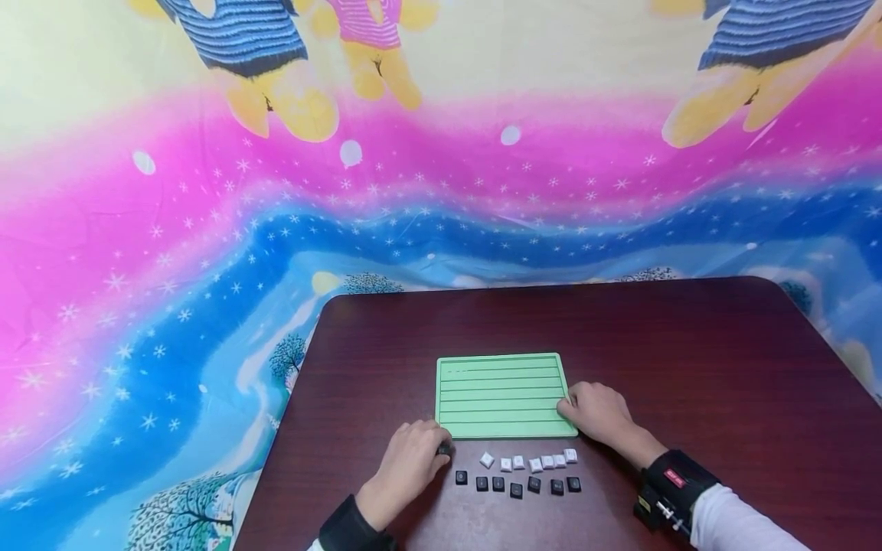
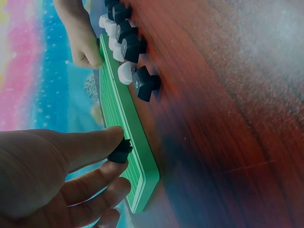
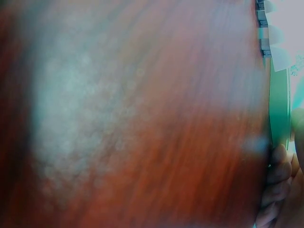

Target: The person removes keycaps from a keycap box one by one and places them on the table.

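Note:
A green board (image 1: 503, 398) with dark grooved lines lies flat on the table. At its near left corner my left hand (image 1: 409, 459) pinches a black keycap (image 2: 120, 152) between thumb and forefinger, just over the board's edge in the left wrist view. The other fingers of that hand are loosely bent. My right hand (image 1: 601, 413) grips the board's right edge, its fingers curled there in the right wrist view. Below the board sit a row of white keycaps (image 1: 519, 462) and a row of black keycaps (image 1: 498, 484), several in each.
The dark reddish wooden table (image 1: 386, 337) has rounded far corners. Behind it hangs a colourful printed cloth (image 1: 441, 176). The keycap rows lie close to the board's near edge, between the two hands.

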{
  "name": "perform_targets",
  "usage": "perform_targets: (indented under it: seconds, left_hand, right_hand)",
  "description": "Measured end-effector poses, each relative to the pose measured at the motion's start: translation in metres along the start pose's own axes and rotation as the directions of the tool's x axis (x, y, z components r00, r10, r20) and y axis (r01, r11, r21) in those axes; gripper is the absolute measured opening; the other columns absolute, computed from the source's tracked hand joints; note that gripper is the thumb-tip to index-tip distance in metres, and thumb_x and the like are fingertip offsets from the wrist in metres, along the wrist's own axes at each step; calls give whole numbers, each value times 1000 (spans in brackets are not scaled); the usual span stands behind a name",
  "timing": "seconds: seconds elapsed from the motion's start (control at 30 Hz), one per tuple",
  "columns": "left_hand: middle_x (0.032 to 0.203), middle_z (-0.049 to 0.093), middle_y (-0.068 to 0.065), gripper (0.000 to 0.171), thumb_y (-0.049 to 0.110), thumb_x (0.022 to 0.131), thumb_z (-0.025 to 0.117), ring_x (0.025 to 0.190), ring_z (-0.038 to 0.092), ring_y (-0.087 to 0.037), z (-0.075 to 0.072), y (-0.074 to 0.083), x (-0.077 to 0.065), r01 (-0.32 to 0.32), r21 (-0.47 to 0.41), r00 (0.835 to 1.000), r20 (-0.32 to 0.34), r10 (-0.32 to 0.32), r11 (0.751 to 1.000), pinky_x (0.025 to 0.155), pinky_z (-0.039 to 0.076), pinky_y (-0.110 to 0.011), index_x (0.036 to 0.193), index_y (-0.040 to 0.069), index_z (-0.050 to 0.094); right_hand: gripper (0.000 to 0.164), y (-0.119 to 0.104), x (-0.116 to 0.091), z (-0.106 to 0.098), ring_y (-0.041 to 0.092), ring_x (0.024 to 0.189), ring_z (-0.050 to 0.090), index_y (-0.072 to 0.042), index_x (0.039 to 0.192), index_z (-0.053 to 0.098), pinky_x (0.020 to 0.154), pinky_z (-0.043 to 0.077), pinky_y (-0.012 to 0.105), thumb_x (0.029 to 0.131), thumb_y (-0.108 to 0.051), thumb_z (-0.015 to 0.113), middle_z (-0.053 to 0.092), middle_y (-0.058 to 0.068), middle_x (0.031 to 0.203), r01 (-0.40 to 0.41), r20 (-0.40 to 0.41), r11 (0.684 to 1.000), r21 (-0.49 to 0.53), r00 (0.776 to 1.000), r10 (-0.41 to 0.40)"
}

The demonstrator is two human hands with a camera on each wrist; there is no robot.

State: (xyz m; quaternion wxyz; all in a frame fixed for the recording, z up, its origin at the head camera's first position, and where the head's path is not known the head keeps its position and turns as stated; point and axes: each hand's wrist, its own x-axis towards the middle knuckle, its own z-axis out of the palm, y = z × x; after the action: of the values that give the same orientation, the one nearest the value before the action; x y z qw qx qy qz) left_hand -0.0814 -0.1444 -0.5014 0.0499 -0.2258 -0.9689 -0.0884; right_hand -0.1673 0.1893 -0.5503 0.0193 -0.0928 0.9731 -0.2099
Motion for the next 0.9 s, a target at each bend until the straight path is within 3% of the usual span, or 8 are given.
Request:
perform_targets:
  seconds: [0.5,0.9]
  left_hand:
    - [89,74,5,20,22,74,88,81,67,-11,3,3,-6,-3,-31,999,50,4,1000,67,45,-24,92,20,78]
    - [87,75,7,19,24,73,88,78,67,-9,7,5,-11,-11,-38,992,127,15,999,65,44,-25,89,21,77]
  right_hand:
    - [42,1,0,0,9,50,20,-20,54,32,48,14,24,84,-21,61,23,-9,52,6,-5,1000,-7,1000,-6]
    - [41,1,1,1,9,49,21,-20,53,32,48,14,24,84,-21,61,24,-9,52,5,-2,1000,1,1000,-5]
